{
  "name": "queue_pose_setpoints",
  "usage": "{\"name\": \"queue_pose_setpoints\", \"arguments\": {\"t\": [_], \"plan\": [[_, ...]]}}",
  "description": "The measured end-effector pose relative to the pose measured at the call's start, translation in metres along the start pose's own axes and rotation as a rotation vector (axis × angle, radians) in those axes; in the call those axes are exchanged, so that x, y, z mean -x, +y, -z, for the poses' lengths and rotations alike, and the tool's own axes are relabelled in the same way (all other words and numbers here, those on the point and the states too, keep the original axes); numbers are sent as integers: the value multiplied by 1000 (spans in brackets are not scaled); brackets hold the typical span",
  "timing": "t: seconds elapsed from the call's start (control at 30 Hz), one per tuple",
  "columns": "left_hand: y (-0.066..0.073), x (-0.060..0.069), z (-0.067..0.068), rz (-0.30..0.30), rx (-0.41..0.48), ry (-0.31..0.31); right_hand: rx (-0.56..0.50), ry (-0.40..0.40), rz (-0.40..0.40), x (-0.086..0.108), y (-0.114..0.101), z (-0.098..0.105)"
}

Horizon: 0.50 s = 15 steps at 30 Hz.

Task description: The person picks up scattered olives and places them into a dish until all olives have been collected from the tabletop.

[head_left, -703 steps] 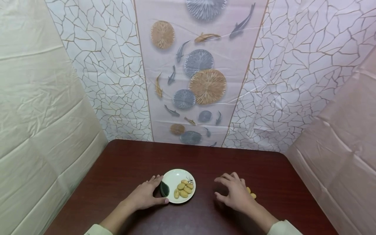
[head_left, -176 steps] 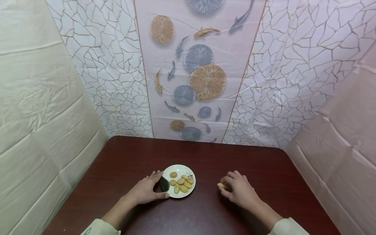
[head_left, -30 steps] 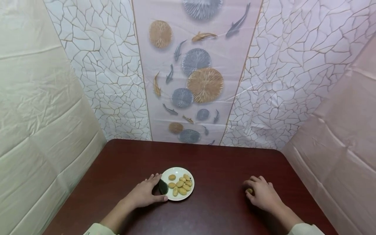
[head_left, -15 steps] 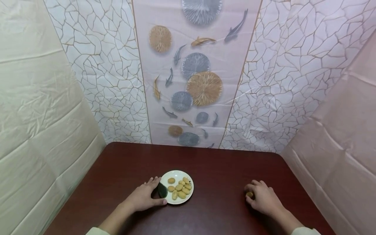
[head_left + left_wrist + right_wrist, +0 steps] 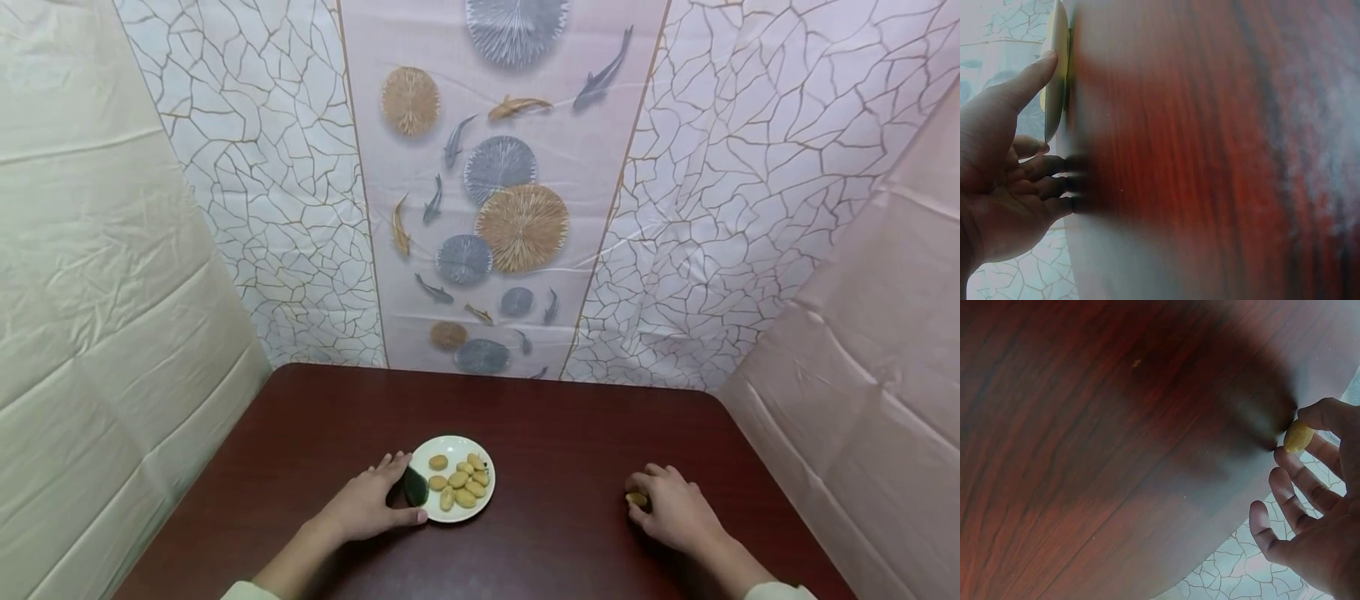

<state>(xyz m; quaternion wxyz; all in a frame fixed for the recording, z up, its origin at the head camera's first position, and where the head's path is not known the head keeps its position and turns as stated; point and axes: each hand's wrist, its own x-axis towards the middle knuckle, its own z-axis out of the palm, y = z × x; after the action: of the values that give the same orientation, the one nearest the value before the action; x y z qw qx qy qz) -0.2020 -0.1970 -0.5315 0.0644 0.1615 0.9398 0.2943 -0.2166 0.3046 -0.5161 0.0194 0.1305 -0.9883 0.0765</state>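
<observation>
A small white plate [image 5: 459, 447] with a dark green patch at its left lies on the table, bearing several small yellow oval pieces [image 5: 458, 480]. My left hand [image 5: 367, 502] holds the plate's left edge, thumb at the near side and fingers at the far side. In the left wrist view the thumb meets the rim of the tilted-looking plate [image 5: 1057, 75]. Further right, my right hand [image 5: 673, 510] pinches one yellow oval piece [image 5: 1299, 436] between thumb and index finger, low over the table. The other right fingers are loosely bent.
The dark red-brown table [image 5: 540, 550] has rounded far corners. A patterned cloth [image 5: 517, 225] hangs behind it, with plain pale cloth [image 5: 112, 333] at the sides.
Over the longer span, more yellow pieces came onto the plate. The piece held earlier now appears among them; my right hand went right and pinches another. The left hand stays at the plate.
</observation>
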Motion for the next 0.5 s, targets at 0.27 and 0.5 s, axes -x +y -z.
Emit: {"name": "queue_pose_setpoints", "arguments": {"t": [0.27,0.5], "plan": [[1,-1,1,6,-2,-7,-27,32,30,-2,-10,-1],[0,-1,0,8,-8,-7,-31,135,95,-10,-32,3]]}}
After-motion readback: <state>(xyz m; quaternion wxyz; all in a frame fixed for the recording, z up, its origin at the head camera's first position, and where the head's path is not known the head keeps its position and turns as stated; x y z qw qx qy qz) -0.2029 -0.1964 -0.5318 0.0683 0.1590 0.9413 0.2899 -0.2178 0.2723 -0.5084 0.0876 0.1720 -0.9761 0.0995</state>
